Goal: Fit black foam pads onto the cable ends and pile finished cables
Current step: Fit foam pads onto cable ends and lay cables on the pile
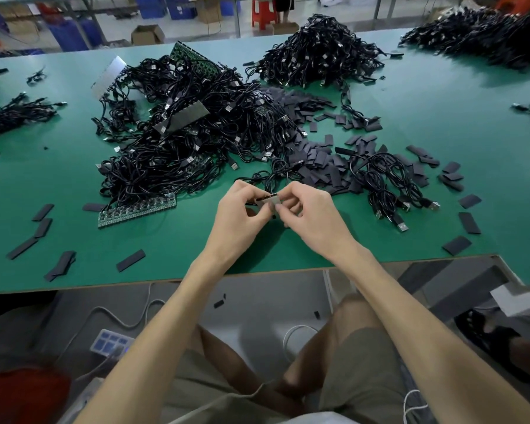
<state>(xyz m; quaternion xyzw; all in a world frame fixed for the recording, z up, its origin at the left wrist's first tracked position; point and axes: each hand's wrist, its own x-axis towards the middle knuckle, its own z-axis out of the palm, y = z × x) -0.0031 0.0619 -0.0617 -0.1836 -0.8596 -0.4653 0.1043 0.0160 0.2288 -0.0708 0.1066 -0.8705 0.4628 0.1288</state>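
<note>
Pinching 1 cable end in the left hand and 1 foam pad in the right hand, just above the surface; likely light, squashy, best gripped by the stiff plug.

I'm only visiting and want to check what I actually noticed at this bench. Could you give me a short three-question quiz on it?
1. True or false: the left hand and the right hand both pinch the same small piece.
2. The table top is: A red, B green, C white.
3. Fill in: the circuit strip lies to the ___ of the hands.
Key: 1 true; 2 B; 3 left.
</note>
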